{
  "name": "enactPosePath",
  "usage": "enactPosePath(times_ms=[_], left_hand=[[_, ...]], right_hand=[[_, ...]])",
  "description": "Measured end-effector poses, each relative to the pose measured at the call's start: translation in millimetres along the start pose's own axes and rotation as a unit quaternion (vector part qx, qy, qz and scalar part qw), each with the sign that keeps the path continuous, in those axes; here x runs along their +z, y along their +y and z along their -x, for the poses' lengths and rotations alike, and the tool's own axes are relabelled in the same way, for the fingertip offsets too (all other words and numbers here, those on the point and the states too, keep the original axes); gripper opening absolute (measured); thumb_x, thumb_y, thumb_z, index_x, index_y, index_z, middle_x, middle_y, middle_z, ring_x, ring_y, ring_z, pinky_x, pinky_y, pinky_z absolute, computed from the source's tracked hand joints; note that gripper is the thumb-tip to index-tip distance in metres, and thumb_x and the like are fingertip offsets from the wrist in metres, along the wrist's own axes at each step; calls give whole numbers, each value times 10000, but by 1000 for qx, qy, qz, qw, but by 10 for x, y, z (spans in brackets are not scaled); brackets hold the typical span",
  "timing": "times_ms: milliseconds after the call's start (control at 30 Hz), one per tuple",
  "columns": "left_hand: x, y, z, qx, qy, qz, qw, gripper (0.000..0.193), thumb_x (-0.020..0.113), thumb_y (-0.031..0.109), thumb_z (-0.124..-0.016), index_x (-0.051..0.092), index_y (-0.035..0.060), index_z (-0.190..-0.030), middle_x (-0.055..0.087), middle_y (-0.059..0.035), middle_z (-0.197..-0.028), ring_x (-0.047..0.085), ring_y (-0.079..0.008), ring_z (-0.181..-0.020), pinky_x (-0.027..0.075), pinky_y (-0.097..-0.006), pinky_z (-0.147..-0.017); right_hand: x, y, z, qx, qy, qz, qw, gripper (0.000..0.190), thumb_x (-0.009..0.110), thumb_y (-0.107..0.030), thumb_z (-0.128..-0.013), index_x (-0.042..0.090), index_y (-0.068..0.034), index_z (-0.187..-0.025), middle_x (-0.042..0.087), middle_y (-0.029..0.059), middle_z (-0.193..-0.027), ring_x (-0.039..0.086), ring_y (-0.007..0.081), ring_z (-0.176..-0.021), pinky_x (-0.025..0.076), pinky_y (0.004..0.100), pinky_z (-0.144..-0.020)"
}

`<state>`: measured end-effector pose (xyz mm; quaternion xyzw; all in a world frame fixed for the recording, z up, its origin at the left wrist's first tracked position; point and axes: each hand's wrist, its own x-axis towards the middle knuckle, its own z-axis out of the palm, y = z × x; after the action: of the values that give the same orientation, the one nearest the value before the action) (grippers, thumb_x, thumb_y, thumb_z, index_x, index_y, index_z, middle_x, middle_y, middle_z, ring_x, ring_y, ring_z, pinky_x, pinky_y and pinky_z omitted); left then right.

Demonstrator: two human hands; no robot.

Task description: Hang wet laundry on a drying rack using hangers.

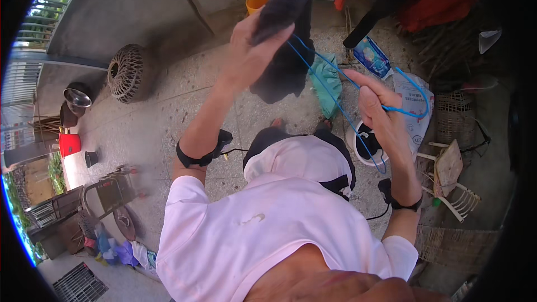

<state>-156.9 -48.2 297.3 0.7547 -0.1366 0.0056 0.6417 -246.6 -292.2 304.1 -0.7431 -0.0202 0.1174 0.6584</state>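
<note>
My left hand [256,56] is raised in front of me, closed around a bunched dark garment [282,73] that hangs down below it. In my right hand [379,113] is a blue clothes hanger [325,84], gripped near its neck, the hook curving out to the right. One end of the hanger reaches the garment beside my left thumb; whether it goes inside the cloth is hidden. Below my right wrist, a white bucket [351,138] stands on the floor with dark cloth in it.
A green plastic bag [326,86], a blue packet [373,56] and a printed sack [415,92] lie ahead to the right. A small chair [449,163] is at the right. A wicker basket [126,73], a red bucket [69,144] and a yellow bucket [256,1] stand farther off.
</note>
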Motion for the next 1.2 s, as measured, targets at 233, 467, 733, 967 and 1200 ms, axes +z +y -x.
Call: enactPosePath(times_ms=[233, 467, 733, 967, 1200], left_hand=[[605, -113, 764, 58, -96, -170, 979, 749, 663, 24, -636, 477, 138, -1353, 531, -99, -888, 575, -283, -816, 489, -348, -733], [897, -179, 820, 97, -101, -64, 988, 858, 597, -70, -639, 386, 206, -1423, 462, -123, -976, 537, -292, -843, 478, -355, -711], [1041, -261, 750, 178, -29, -91, 979, 950, 645, -58, -541, 374, 165, -1424, 478, -147, -1063, 539, -298, -837, 484, -348, -660], [765, -676, 672, 61, 80, -155, 983, 731, 573, -101, -541, 517, 91, -1245, 513, -151, -1030, 546, -337, -902, 474, -391, -764], [804, -462, 1025, 197, 12, -105, 975, 414, 647, -47, -567, 594, 79, -958, 539, -93, -796, 576, -292, -755, 468, -353, -594]], right_hand=[[405, 696, -600, -178, 259, -17, 949, 389, 410, -211, -995, 484, 38, -1284, 615, 152, -1092, 615, 186, -974, 492, 289, -819], [404, 526, -469, -73, 404, -164, 897, 433, 395, -261, -991, 473, 52, -1280, 572, 135, -1189, 552, 200, -1081, 440, 317, -952], [-69, 293, -447, -48, 304, -390, 868, 402, 452, -288, -954, 541, 21, -1195, 585, 146, -1183, 579, 246, -1070, 460, 367, -939], [104, -151, -359, -161, 550, -193, 796, 395, 480, -297, -937, 549, 32, -1144, 598, 149, -1115, 622, 238, -949, 543, 358, -792], [-262, -9, -660, -241, 558, -204, 767, 367, 518, -329, -937, 576, 11, -1062, 601, 99, -945, 607, 207, -791, 526, 329, -701]])
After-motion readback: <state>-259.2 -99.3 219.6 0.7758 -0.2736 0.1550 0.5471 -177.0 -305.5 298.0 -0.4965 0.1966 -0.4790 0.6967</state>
